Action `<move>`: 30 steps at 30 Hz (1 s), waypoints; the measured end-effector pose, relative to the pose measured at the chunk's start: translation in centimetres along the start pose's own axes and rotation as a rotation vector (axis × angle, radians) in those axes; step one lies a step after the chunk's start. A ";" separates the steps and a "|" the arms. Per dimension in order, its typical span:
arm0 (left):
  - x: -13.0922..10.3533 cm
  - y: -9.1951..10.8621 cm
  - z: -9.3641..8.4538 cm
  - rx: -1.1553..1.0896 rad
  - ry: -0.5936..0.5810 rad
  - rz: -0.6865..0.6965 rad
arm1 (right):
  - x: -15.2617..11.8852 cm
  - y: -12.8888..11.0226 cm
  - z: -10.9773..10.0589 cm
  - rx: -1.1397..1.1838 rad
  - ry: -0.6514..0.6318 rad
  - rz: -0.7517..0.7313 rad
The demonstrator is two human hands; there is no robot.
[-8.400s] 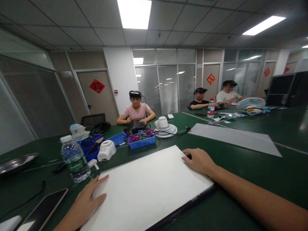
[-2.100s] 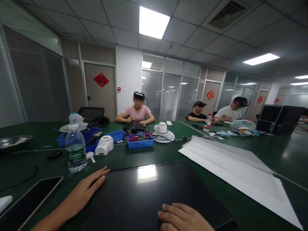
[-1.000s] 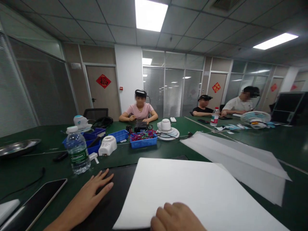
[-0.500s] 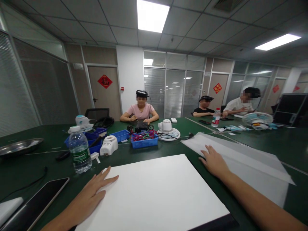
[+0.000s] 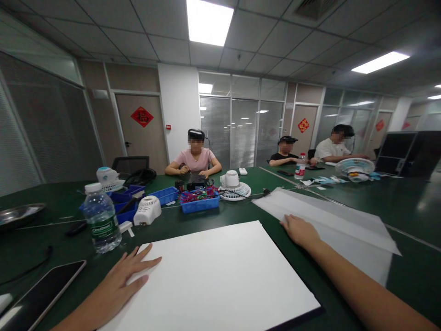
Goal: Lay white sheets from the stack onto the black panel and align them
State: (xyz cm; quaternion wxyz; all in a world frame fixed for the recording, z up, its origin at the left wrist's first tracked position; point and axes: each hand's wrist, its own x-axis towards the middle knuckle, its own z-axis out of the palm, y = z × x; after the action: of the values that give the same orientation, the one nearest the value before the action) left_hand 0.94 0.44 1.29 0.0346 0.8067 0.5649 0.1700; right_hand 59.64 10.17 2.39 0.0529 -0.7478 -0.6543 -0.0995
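A large white sheet (image 5: 220,276) lies in front of me on a dark board (image 5: 299,318), whose edge shows at the right and bottom. My left hand (image 5: 126,278) rests on the sheet's left edge, fingers spread, holding nothing. Beyond the sheet's right side, my right hand (image 5: 300,231) touches the near left part of some translucent sheets (image 5: 344,225). Its fingers are bent and drawn close together; whether they pinch a sheet edge is too small to make out.
Left of the sheet stand a water bottle (image 5: 102,218) and a phone (image 5: 44,292). Behind are a white fan part (image 5: 147,210), a blue tray of wires (image 5: 200,204) and a fan (image 5: 235,186). Several people sit across the green table (image 5: 241,212).
My right hand's fingers have drawn together from a spread pose, over the translucent sheets. My left hand stays spread on the white sheet. The view has turned slightly right.
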 end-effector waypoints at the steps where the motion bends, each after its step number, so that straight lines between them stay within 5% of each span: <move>1: 0.0 0.0 0.0 -0.002 0.007 0.002 | -0.2 0.0 -0.1 -0.013 -0.011 0.000; 13: -0.2 -0.3 0.2 -0.012 0.007 0.007 | -2.3 -2.2 -3.6 -0.111 -0.024 0.065; 18: -0.5 -0.2 -0.1 -0.006 0.017 0.014 | -5.0 -5.8 -6.1 -0.088 0.044 -0.017; 25: -0.7 0.8 -0.5 -0.058 0.025 -0.075 | -12.5 -15.0 -8.6 0.034 0.032 -0.576; 30: -1.0 -0.3 0.2 -0.180 0.088 -0.146 | -15.8 -18.8 -6.2 0.256 0.063 -1.116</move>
State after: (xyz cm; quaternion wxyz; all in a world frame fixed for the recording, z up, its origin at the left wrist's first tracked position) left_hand 0.41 -0.32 0.78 0.0945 0.7488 0.6057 0.2520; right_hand 38.59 -3.85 4.00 0.1020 -0.2735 -0.9549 -0.0547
